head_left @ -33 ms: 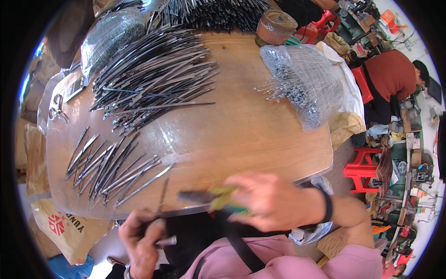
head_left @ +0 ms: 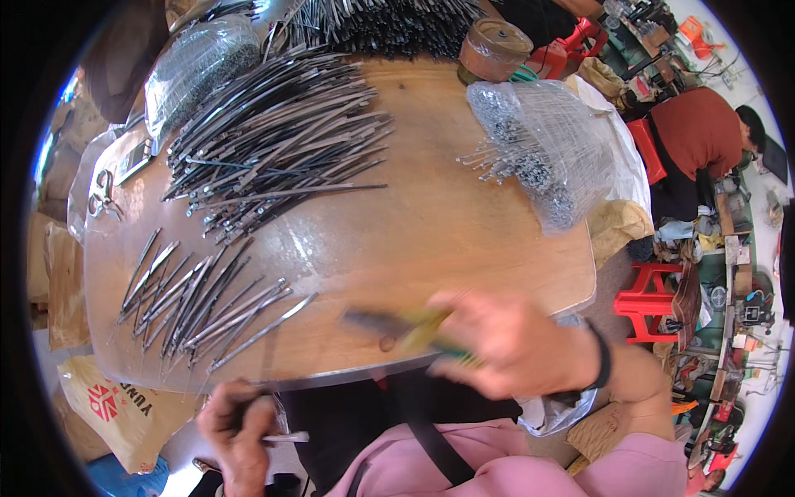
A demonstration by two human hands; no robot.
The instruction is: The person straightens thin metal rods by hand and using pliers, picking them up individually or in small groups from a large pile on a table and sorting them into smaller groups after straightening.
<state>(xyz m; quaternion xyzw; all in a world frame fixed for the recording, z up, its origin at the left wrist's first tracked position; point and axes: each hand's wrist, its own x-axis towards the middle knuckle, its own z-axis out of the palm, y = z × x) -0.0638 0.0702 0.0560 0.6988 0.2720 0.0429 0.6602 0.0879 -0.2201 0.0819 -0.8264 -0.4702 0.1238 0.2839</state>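
Note:
My right hand [head_left: 517,344] is closed around pliers [head_left: 391,325] with yellow-green handles. Their dark jaws point left, over the table's near edge, with nothing visible in them; motion blurs both. Lower left, off the near edge, my left hand [head_left: 236,427] is closed on a thin metal strip [head_left: 290,436]. Its pale end sticks out to the right of the fingers, and a faint blurred dark streak rises above the hand. Just beyond lies a loose spread of narrow metal strips [head_left: 211,306]. Farther back is a thick heap of similar dark strips [head_left: 281,141].
On the wooden table [head_left: 431,224] a clear plastic bag of thin rods [head_left: 546,157] lies at right. Scissors [head_left: 104,197] are at the left edge, a round tin [head_left: 494,50] at the back. A red stool [head_left: 650,302] stands right; beyond, a person in a rust-red top [head_left: 700,132] bends over.
My right hand and the pliers have shifted right and slightly away from me. My left hand has moved a little left and down, still holding the strip.

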